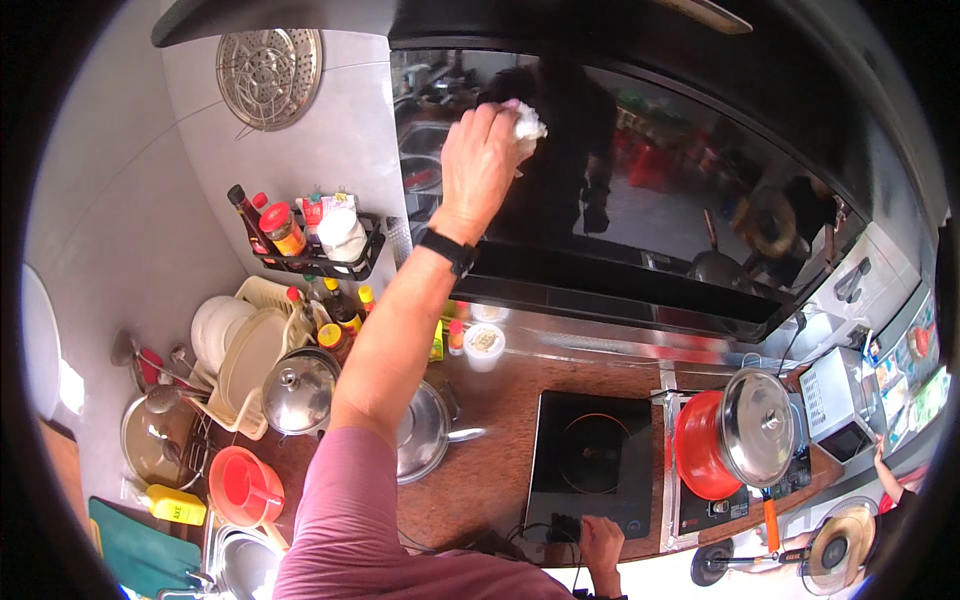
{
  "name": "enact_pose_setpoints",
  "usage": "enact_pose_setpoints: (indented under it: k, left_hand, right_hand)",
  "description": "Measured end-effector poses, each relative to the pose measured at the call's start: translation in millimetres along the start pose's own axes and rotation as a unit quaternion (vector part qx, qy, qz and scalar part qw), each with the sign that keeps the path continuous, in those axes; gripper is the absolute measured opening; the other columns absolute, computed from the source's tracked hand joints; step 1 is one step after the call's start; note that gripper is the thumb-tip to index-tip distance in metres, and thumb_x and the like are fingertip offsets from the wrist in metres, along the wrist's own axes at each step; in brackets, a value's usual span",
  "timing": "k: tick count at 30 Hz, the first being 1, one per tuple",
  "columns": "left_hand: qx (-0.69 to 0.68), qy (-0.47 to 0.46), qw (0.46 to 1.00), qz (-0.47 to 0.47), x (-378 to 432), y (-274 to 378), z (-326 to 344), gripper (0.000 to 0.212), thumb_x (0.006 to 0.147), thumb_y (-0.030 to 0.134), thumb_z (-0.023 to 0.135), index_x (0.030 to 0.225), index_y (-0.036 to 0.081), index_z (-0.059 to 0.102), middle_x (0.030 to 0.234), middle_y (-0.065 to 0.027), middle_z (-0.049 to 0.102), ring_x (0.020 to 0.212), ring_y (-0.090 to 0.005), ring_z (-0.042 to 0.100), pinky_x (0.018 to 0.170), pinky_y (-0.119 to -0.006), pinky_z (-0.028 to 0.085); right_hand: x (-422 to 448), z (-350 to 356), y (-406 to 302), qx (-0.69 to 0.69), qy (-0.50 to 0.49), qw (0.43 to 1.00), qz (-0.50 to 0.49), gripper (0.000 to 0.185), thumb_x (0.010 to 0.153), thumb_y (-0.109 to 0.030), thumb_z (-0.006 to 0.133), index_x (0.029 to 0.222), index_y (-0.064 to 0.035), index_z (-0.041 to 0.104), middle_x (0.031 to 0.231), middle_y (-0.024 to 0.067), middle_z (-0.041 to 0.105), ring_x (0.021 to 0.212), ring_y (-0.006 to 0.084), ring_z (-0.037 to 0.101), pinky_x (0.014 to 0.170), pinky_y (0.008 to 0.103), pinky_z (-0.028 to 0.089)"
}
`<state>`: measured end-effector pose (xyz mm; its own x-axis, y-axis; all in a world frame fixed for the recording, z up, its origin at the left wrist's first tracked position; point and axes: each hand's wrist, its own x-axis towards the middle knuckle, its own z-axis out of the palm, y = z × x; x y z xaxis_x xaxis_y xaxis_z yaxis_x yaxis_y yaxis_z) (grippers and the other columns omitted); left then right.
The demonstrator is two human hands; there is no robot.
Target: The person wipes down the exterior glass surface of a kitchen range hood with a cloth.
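My left hand (480,157), reaching high with a black watch (448,253) on the wrist, grips a crumpled white cloth or tissue (529,127). The cloth is at the glossy black panel (675,172) of a range hood, which mirrors the room. Low in the picture, my right hand (602,541) is at the front edge of a black induction cooktop (589,465), its fingers curled. Dark cables (517,534) run close to it. Whether the right hand holds anything is hard to make out.
Right of the cooktop stands a red pot (701,450) with a steel lid (759,429), near a microwave (838,405) and a fan (836,544). Another person's arm (889,476) shows beyond. Leftward are a dish rack (255,420), a spice shelf (322,262) and a lidded steel pan (420,439).
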<state>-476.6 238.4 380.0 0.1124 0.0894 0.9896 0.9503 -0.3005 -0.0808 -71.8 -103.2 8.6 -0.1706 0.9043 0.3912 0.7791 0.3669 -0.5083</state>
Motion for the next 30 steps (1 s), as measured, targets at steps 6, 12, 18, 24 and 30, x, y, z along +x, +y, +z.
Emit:
enact_pose_setpoints:
  k: [6, 12, 18, 24, 30]
  left_hand:
    - [0.000, -0.129, 0.991, 0.019, -60, 12, -5, 0.048, 0.072, 0.014, 0.081, 0.116, 0.004, 0.065, 0.097, -0.0080, 0.060, 0.091, -0.0287, 0.061, 0.077, -0.041, 0.048]
    - [0.036, 0.000, 0.999, -0.005, 17, 1, -8, 0.037, 0.074, 0.013, 0.080, 0.109, 0.005, 0.070, 0.093, -0.0080, 0.062, 0.090, -0.0293, 0.060, 0.076, -0.042, 0.046]
    - [-0.005, -0.038, 0.999, -0.007, -27, 11, 6, 0.051, 0.074, 0.008, 0.078, 0.123, 0.003, 0.065, 0.105, -0.0108, 0.066, 0.093, -0.0312, 0.061, 0.077, -0.043, 0.048]
    - [-0.001, -0.140, 0.989, 0.043, -62, 17, -3, 0.050, 0.071, 0.016, 0.082, 0.118, 0.006, 0.067, 0.100, -0.0065, 0.063, 0.094, -0.0262, 0.062, 0.079, -0.040, 0.046]
    - [0.001, 0.027, 1.000, -0.012, 25, 9, 2, 0.047, 0.075, 0.009, 0.078, 0.120, 0.004, 0.068, 0.106, -0.0092, 0.066, 0.094, -0.0305, 0.062, 0.081, -0.043, 0.048]
  right_hand:
    - [-5, 7, 7, 0.004, -0.008, 1.000, -0.007, 0.006, 0.087, -0.008, 0.072, 0.092, -0.0089, 0.072, 0.079, 0.0106, 0.067, 0.071, 0.0357, 0.064, 0.065, 0.0470, 0.050]
    - [-3, 7, 6, -0.004, 0.010, 1.000, 0.011, 0.006, 0.086, -0.007, 0.073, 0.091, -0.0088, 0.072, 0.079, 0.0112, 0.067, 0.072, 0.0357, 0.065, 0.065, 0.0463, 0.050]
    - [-10, 15, 13, 0.005, 0.016, 1.000, 0.019, 0.006, 0.086, -0.008, 0.073, 0.092, -0.0094, 0.073, 0.080, 0.0113, 0.068, 0.073, 0.0361, 0.066, 0.067, 0.0465, 0.052]
    - [3, 9, 7, 0.017, 0.005, 1.000, -0.009, 0.006, 0.086, -0.006, 0.072, 0.091, -0.0096, 0.073, 0.079, 0.0110, 0.067, 0.071, 0.0360, 0.064, 0.066, 0.0474, 0.051]
    - [5, 3, 6, 0.005, 0.014, 1.000, 0.012, 0.006, 0.086, -0.006, 0.072, 0.091, -0.0089, 0.073, 0.078, 0.0114, 0.067, 0.071, 0.0357, 0.064, 0.066, 0.0471, 0.050]
